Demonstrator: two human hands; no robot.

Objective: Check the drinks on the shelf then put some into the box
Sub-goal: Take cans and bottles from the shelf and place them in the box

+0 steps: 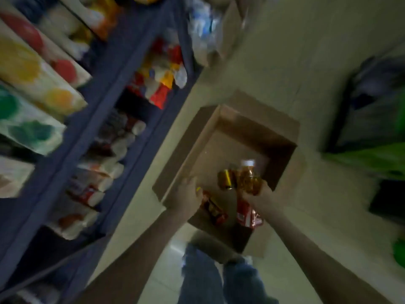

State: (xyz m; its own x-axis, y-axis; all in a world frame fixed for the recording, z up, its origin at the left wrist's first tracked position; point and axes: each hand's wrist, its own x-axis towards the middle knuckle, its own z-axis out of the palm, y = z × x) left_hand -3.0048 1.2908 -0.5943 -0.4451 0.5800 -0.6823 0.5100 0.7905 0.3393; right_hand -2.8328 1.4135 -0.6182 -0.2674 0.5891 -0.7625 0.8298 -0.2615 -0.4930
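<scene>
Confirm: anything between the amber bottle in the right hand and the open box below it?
Nothing visible blocks it. The right hand holds the amber bottle over the open box, flaps out. Bare box floor shows beyond it; a gold drink and a red-labelled bottle crowd the near end.

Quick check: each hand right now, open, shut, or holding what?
Left hand: grips the red-labelled bottle by its yellow-capped end, though blurred.
Right hand: grips the amber bottle over the box.
</scene>
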